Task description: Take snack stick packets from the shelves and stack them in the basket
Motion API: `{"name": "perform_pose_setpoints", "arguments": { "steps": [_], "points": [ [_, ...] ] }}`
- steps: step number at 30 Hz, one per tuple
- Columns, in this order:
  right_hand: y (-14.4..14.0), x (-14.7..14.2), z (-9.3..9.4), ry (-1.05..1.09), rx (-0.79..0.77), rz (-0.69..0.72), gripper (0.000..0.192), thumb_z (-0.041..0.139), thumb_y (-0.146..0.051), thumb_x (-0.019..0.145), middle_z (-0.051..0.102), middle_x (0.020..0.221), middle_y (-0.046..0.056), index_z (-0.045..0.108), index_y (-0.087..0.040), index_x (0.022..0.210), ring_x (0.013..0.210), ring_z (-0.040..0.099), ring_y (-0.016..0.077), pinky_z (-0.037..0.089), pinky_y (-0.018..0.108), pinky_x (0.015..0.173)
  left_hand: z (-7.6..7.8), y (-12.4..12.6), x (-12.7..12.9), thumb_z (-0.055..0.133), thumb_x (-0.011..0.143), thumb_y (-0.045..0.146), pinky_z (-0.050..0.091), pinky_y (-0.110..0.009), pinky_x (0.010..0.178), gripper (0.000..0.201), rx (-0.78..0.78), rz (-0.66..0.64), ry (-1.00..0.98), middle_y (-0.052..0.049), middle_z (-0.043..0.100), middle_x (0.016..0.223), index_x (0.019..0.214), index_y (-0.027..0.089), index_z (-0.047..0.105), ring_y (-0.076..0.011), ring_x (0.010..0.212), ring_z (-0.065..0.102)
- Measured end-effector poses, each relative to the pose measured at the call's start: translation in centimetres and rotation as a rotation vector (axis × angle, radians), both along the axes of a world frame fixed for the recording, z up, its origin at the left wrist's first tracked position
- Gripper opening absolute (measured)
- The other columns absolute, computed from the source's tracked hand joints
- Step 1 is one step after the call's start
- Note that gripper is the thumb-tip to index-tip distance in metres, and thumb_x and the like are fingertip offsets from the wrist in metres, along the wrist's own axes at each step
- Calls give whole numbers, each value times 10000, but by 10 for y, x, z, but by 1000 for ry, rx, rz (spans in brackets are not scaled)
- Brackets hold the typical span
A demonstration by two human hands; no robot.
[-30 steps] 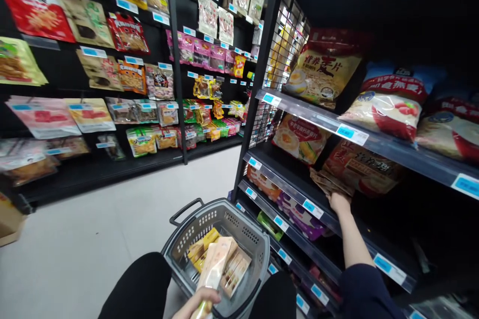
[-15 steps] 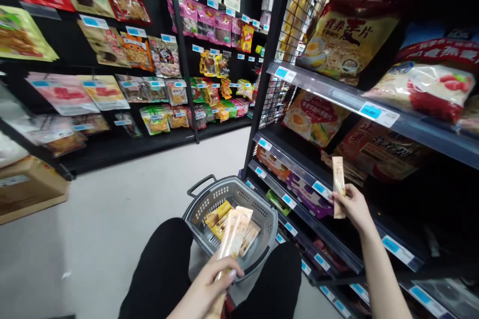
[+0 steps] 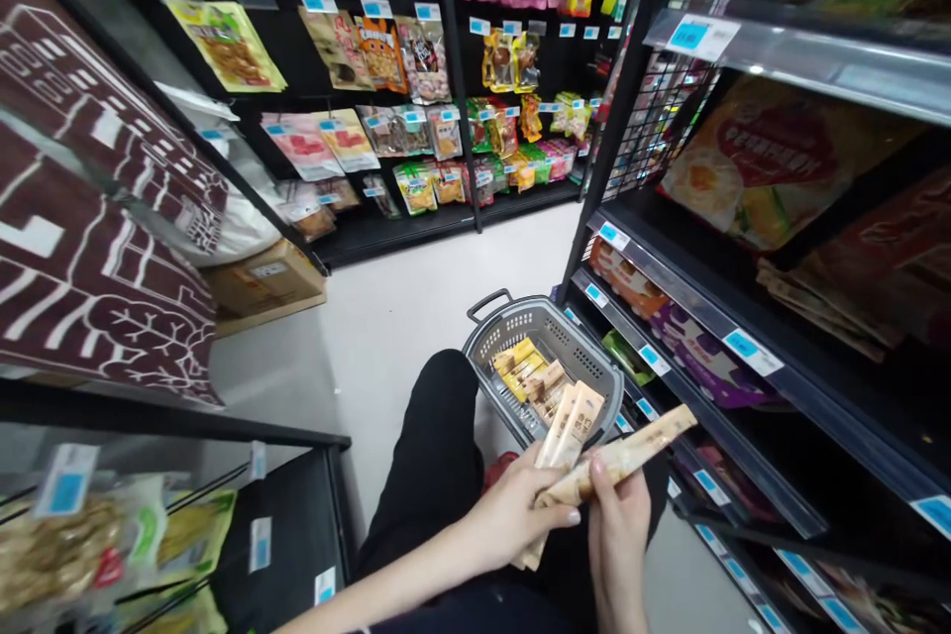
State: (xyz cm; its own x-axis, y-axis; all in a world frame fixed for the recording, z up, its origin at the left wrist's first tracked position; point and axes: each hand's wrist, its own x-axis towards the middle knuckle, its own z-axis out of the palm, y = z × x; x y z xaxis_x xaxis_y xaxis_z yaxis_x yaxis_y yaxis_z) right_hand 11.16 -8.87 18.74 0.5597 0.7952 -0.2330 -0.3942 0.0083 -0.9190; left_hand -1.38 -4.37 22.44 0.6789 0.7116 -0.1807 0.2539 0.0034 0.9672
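Observation:
My left hand (image 3: pixel 512 517) grips a bunch of slim beige stick packets (image 3: pixel 571 424) that point up over my lap. My right hand (image 3: pixel 618 527) holds one more beige stick packet (image 3: pixel 645 442) and lays it slantwise against the bunch, so both hands meet. Just beyond the packets a grey plastic basket (image 3: pixel 588 361) stands on the floor, with yellow and tan packets inside. My black-trousered legs flank the hands.
A black shelf unit (image 3: pixel 732 342) with blue price tags and large cereal bags runs along the right. Hanging snack bags fill the far wall. A cardboard box (image 3: pixel 262 278) sits on the pale floor at left; another shelf with bags lies at lower left.
My right hand drew a stick packet off the right shelf and brought it down to the bunch in my left hand. The view swung left and down.

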Motion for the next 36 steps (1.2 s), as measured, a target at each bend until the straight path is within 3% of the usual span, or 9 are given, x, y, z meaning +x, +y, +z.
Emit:
{"name": "perform_pose_setpoints", "arguments": {
  "steps": [5,8,13,18,22,26,29,33,36],
  "points": [
    [-16,10,3,-11,-34,302,399,781,-277,534,688,797,76,608,-160,875,733,654,220,532,339,677,-5,-5,-7,581,759,375,283,-343,1019,300,17,-40,-14,-64,496,1191,1006,228,667,-242,1143,429],
    [-22,18,0,-21,-90,329,319,783,-271,532,697,765,90,644,-148,792,727,661,239,532,360,682,-7,-8,-10,588,753,375,288,-350,1016,281,-2,-66,-8,-55,516,1169,976,231,678,-243,1138,426],
    [-17,38,-3,31,-126,161,317,784,-329,526,677,648,80,644,-123,722,618,649,234,527,364,601,-9,-11,-18,604,725,394,281,-350,1024,270,-34,-35,-4,-54,510,1167,894,205,698,-252,1125,436],
    [-2,59,9,-16,-78,-141,326,802,-340,484,626,556,18,610,-133,646,507,595,172,499,315,524,-3,-7,-23,595,721,423,308,-324,1000,288,-57,4,-29,-61,530,1125,843,184,699,-250,1101,455],
    [3,57,16,-42,3,-261,331,803,-357,490,604,557,1,598,-145,640,493,571,143,477,287,498,-4,-5,-27,576,695,542,415,-294,854,409,-206,-25,-93,-62,590,932,764,155,690,-193,861,537],
    [5,46,20,2,216,-117,305,790,-399,530,541,544,-36,587,-188,614,501,535,112,433,241,470,-12,-6,-31,358,695,734,437,-241,479,699,-717,-101,-274,-48,542,674,763,106,658,-97,503,451],
    [7,42,23,46,353,24,278,765,-421,575,486,508,-58,580,-214,597,485,488,83,398,208,467,-17,-7,-31,484,633,713,378,-209,355,641,-988,-113,-383,-52,541,724,767,101,621,-83,464,445],
    [6,42,31,107,278,92,331,725,-469,611,588,669,-21,610,-253,834,595,562,117,449,244,537,-21,-9,-27,736,512,479,343,-176,366,454,-1008,-9,-375,9,516,604,749,144,541,-88,448,469],
    [4,39,37,84,76,156,514,715,-444,626,649,911,77,554,-220,1060,790,623,212,495,340,663,-19,-5,-24,736,531,404,394,-229,480,380,-791,98,-256,32,513,578,728,158,523,-101,484,484]
  ]
}}
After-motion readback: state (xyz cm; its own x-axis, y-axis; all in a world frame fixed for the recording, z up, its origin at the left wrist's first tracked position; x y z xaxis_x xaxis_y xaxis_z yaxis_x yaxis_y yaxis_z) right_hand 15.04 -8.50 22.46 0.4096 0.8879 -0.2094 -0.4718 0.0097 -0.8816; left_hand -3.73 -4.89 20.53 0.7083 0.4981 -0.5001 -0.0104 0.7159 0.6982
